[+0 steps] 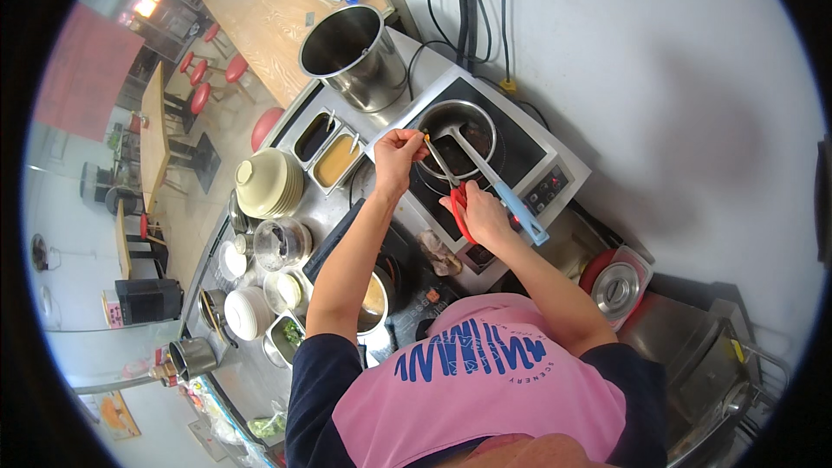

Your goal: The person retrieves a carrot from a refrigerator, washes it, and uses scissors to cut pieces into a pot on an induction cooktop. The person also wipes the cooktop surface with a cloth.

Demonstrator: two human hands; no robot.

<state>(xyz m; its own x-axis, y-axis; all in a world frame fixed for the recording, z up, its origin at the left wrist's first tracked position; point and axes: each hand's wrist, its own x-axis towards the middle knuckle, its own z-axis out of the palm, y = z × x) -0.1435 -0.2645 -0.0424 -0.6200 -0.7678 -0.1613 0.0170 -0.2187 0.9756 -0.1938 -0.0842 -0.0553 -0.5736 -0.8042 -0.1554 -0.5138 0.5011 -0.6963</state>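
Note:
My right hand [484, 213] grips red-handled scissors [459, 214], whose metal blades point up over the near-left rim of a steel pot [489, 116]. Close to the blade tips, my left hand [398, 159] pinches a small orange morsel [426, 137], too small to name surely. The pot stands on a black glass cooktop [520, 143] and holds dark contents at its bottom. A turner [478, 159] with a light blue handle leans in it, its handle reaching out over the control panel beside my right hand.
Behind the cooktop stands a tall steel stockpot [383, 78]. Sauce pans [333, 162], stacked cream bowls [273, 182], a clear tub [292, 247] and white bowls [249, 313] line the left counter. A crumpled cloth [439, 253] lies by the cooktop's near edge. Black cables [463, 6] run down the wall.

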